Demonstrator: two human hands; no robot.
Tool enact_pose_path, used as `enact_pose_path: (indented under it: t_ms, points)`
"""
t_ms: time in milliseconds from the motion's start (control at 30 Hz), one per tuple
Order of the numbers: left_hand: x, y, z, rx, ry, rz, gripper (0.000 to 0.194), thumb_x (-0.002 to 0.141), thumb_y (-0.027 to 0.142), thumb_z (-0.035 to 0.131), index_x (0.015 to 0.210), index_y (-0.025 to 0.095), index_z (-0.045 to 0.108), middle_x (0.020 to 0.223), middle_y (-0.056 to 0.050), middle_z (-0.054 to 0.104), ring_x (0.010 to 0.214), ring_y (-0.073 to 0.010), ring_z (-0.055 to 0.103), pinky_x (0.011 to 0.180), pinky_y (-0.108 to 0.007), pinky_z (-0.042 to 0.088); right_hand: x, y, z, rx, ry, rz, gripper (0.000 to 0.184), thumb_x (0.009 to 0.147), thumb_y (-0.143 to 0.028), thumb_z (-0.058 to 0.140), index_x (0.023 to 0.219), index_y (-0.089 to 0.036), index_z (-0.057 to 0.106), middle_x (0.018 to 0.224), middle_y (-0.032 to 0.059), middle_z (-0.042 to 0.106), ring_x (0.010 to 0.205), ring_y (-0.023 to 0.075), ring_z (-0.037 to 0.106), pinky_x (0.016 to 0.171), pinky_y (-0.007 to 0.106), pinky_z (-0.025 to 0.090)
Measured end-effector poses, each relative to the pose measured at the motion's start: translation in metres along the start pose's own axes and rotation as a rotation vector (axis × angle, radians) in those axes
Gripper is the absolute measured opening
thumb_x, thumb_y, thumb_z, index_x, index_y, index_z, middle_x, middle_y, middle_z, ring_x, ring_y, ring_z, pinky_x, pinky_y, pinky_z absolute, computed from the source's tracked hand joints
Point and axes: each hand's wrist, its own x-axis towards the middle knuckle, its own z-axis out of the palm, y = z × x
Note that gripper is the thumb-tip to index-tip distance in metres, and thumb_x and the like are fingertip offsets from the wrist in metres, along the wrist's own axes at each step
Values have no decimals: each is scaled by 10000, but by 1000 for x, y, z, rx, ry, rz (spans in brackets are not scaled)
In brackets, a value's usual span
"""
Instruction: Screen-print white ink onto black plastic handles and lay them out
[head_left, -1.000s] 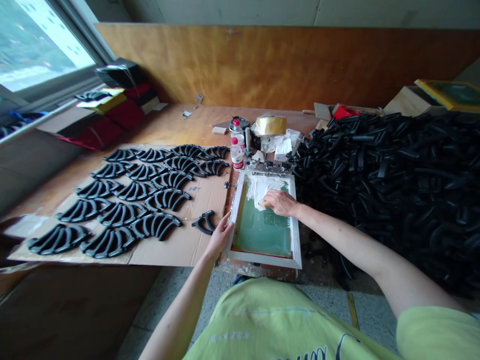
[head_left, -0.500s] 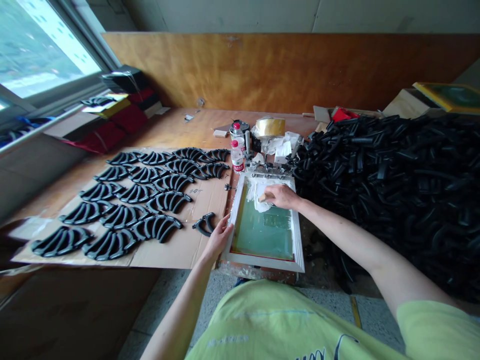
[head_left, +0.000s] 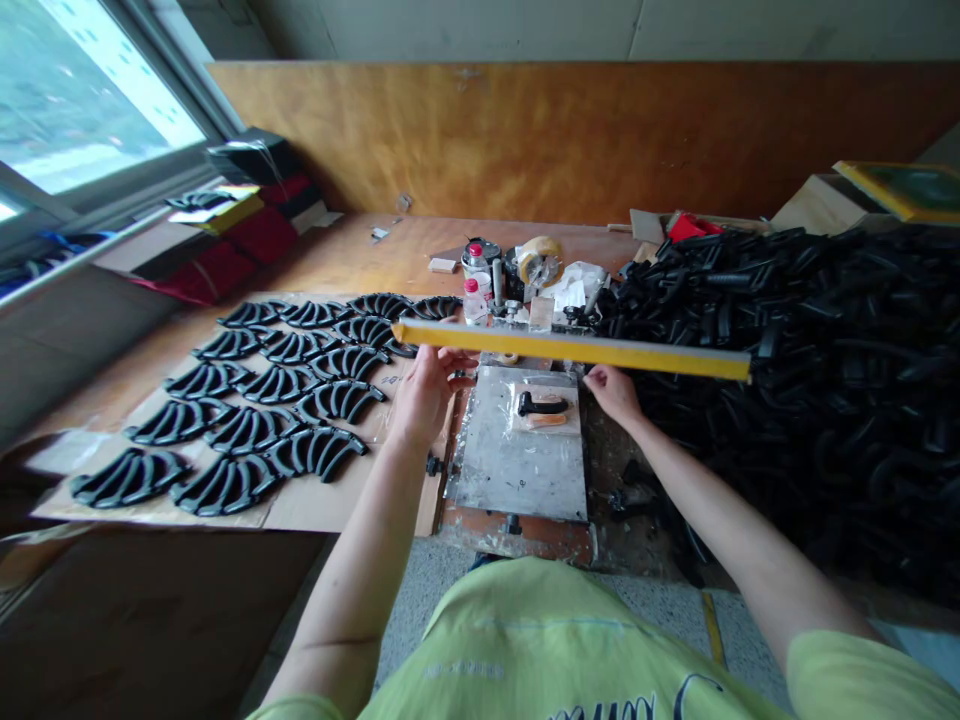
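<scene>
The screen-printing frame (head_left: 570,348) is tilted up and shows edge-on as a long yellow and white bar. Below it lies a grey metal plate (head_left: 517,480) with a small pale pad under clear film. One black curved handle (head_left: 545,404) rests on that pad. My left hand (head_left: 433,388) is just under the frame's left end, fingers apart, with no object visible in it. Beside the plate's upper right corner is my right hand (head_left: 613,394), its fingers folded together; whatever they may hold is hidden.
On the left, rows of black curved handles (head_left: 225,485) cover a cardboard sheet (head_left: 315,510). A large heap of black parts (head_left: 810,400) fills the right side. Behind the plate stand red-capped bottles (head_left: 472,300) and a tape roll (head_left: 540,262). A wooden board (head_left: 562,140) closes off the back.
The frame has swung up off the plate, uncovering the black handle. My left hand has moved up and forward from the frame's side; my right hand has moved right, off the screen.
</scene>
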Motion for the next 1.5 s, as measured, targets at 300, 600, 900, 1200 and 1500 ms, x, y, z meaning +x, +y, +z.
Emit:
enact_pose_path:
  t_ms: [300, 600, 900, 1200, 1500]
  points:
    - [-56, -99, 8, -19, -135, -630, 548, 806, 606, 571, 1095, 141, 602, 939, -129, 709, 710, -169, 668, 501, -222, 476, -58, -83, 34, 58, -86, -382, 104, 874, -240, 594, 936, -183, 656, 944, 80, 629, 967, 217, 539, 886, 348, 425]
    - [-86, -150, -152, 319, 485, -644, 448, 862, 520, 402, 711, 144, 593, 661, -86, 678, 498, -135, 576, 447, -229, 437, -71, 15, 9, -243, -167, -142, 315, 850, -27, 438, 962, -198, 678, 985, 98, 660, 976, 218, 562, 821, 314, 442]
    - [-76, -182, -210, 844, 285, -828, 633, 805, 706, 301, 613, 167, 571, 490, -121, 591, 427, -213, 553, 395, -304, 418, -70, 121, 16, -388, -20, 88, 345, 794, -33, 472, 1092, -143, 607, 1069, 141, 652, 1148, 265, 500, 976, 413, 351]
    - [-18, -94, -118, 617, 115, -304, 508, 769, 641, 537, 881, 152, 616, 558, -3, 600, 426, -101, 506, 424, -195, 394, -39, -18, 60, -27, -29, -361, 164, 877, -266, 600, 1008, -207, 679, 996, 62, 669, 941, 200, 575, 860, 316, 421]
    - [16, -7, 5, 100, 56, 124, 505, 888, 591, 402, 1002, 152, 622, 502, 31, 533, 399, -87, 445, 427, -199, 365, -42, -57, 68, -139, -67, -419, 290, 912, -223, 497, 1159, -227, 648, 1050, 90, 640, 1069, 243, 496, 922, 370, 390]
